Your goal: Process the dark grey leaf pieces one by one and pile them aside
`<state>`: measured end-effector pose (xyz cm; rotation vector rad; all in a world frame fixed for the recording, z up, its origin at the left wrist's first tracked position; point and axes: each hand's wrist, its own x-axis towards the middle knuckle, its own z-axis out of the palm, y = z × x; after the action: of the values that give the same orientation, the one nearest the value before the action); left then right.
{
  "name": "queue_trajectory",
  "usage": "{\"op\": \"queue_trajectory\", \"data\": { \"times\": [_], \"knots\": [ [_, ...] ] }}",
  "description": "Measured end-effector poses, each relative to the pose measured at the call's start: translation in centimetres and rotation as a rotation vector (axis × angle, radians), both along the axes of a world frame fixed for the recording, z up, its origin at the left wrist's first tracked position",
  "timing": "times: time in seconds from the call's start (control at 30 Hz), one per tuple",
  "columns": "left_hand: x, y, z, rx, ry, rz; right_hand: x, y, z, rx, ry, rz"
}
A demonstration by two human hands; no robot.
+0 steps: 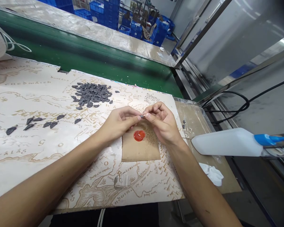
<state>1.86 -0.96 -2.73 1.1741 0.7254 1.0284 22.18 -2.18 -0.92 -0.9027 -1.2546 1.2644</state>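
Left hand [118, 123], right hand [162, 124] pinching tiny dark piece [141, 117], maybe leaf-shaped, over red wax seal [139, 135]; map mat [90, 186] reads "Lebennin", "Anduin".

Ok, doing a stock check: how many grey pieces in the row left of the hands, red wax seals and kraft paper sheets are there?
Grey leaf-shaped pieces: 8
Red wax seal: 1
Kraft paper sheet: 1
Total: 10

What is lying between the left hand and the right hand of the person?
In the head view, a small dark piece with a pale tip, pinched at the fingertips of the left hand and the right hand.
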Motion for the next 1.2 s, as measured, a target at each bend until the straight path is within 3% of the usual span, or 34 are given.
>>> {"op": "queue_trajectory", "data": {
  "times": [0.7,0.83,0.93,1.03,1.13,1.2],
  "knots": [
    [0.4,-0.9,-0.1,0.012,0.024,0.119,-1.2,-0.1,-1.0,0.154,-0.088,-0.048],
    [0.1,-0.3,0.5,0.045,0.064,0.138,0.4,0.9,-0.7,0.122,-0.091,-0.029],
    [-1.4,0.5,1.2,0.106,0.218,0.228,3.3,2.4,-0.8,0.138,-0.245,-0.217],
    [-4.3,0.7,1.5,0.165,0.582,0.370,5.8,3.5,-1.4,0.144,-0.584,-0.411],
    [-7.6,-0.1,1.1,0.323,0.997,0.461,6.3,3.7,-1.9,0.131,-0.711,-0.410],
    [-9.6,-1.2,0.5,0.390,1.167,0.520,5.7,3.6,-2.0,0.138,-0.727,-0.379]
  ]
}}
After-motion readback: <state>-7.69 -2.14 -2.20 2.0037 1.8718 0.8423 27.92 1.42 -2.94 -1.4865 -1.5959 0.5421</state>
